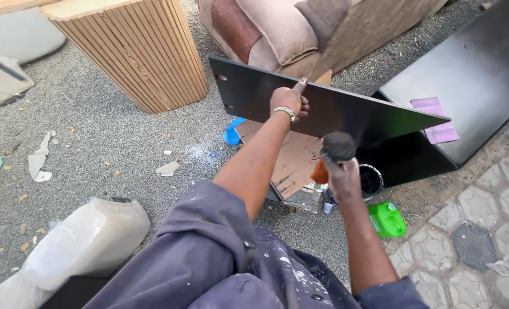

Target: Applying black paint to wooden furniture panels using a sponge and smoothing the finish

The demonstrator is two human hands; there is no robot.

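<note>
My left hand (289, 102) grips the top edge of a black painted board (346, 114), holding it tilted up on edge. A beaded band sits on that wrist. My right hand (341, 174) is closed on the orange handle of a small paint roller (338, 146), whose dark fuzzy head is right at the board's near face. Below the roller stands an open paint can (372, 179) with black inside. The board leans over a brown cardboard sheet (291, 160) resting on a low block.
A large black panel (472, 74) with two purple sanding sheets (434, 120) lies at the right. A green bottle (386, 219) lies on the ground by the can. A ribbed wooden cabinet (134, 51), a brown sofa (277, 28), a blue lid (231, 134) and a plastic-wrapped bundle (83, 240) surround me.
</note>
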